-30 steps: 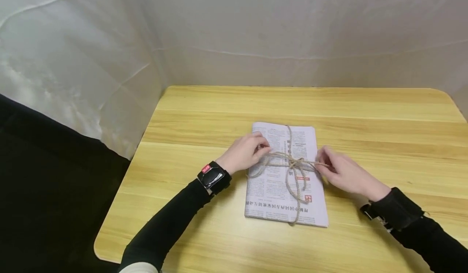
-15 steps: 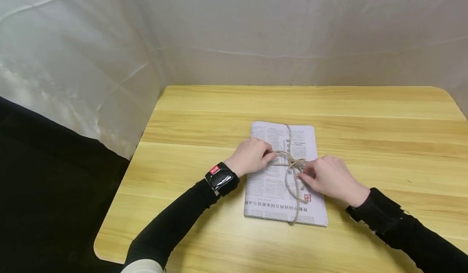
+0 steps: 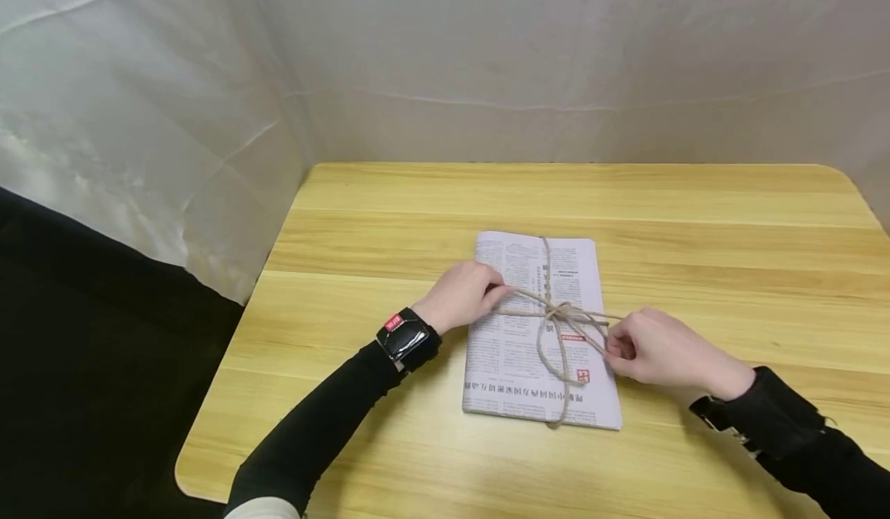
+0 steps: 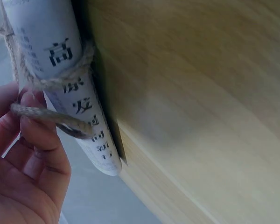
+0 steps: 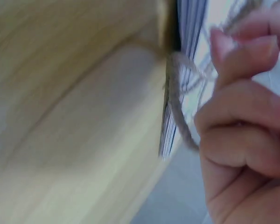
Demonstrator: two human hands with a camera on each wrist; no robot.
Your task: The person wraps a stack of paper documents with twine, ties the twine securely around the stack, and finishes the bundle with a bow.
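Observation:
A folded stack of newspapers [image 3: 535, 364] lies in the middle of the wooden table [image 3: 389, 218], bound crosswise with jute twine [image 3: 548, 272] knotted at its centre [image 3: 560, 312]. My left hand [image 3: 464, 296] pinches a twine strand at the stack's left edge; the left wrist view shows the twine [image 4: 46, 116] running over my fingers [image 4: 39, 140] beside the papers [image 4: 60, 60]. My right hand [image 3: 653, 349] grips another strand [image 3: 591, 330] at the right edge. In the blurred right wrist view, curled fingers [image 5: 242, 116] sit beside the twine [image 5: 177, 107] and paper edge [image 5: 189, 28].
White sheeting [image 3: 487, 55] hangs behind and to the left of the table. A dark area [image 3: 83, 364] lies beyond the table's left edge. Bare wood surrounds the stack.
My right hand went in to the knot, then drew back right and toward me, stretching a strand out from the knot. My left hand stayed at the left edge, keeping its strand taut.

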